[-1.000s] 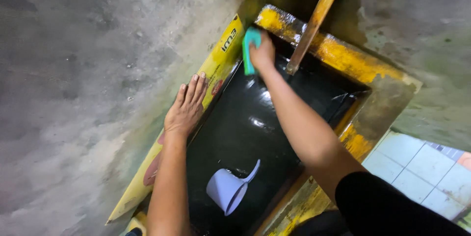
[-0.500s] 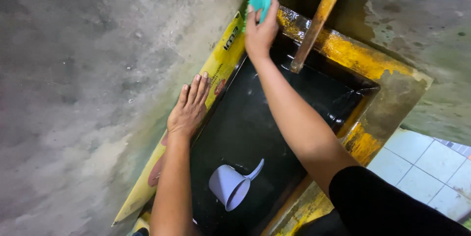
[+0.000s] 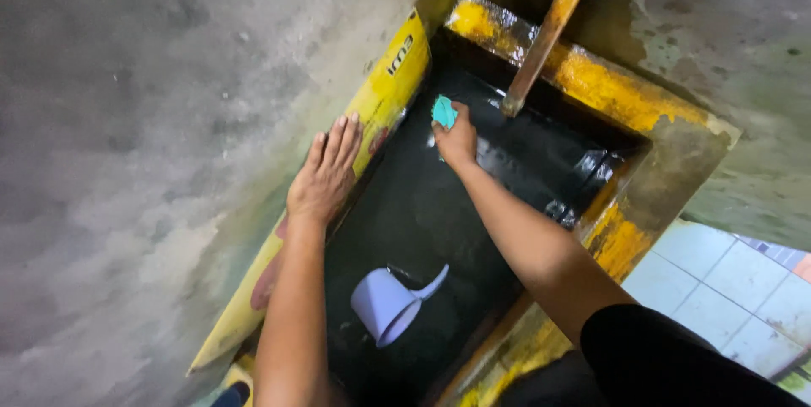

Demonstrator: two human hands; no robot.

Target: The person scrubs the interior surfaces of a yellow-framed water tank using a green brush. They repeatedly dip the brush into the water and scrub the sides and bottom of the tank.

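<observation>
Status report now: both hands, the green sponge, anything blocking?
Right hand grips green sponge, low inside the dark water tank. Left hand flat on yellow rim. Pipe close beside sponge; lilac dipper floats nearer.

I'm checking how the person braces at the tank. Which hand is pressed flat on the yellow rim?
The left hand, fingers spread flat on the tank's yellow rim. The right hand instead reaches over the dark water, gripping a teal sponge.

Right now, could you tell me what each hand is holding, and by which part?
The right hand grips a small teal scrubbing pad by its lower end. The left hand holds nothing, resting flat on the yellow tank rim.
</observation>
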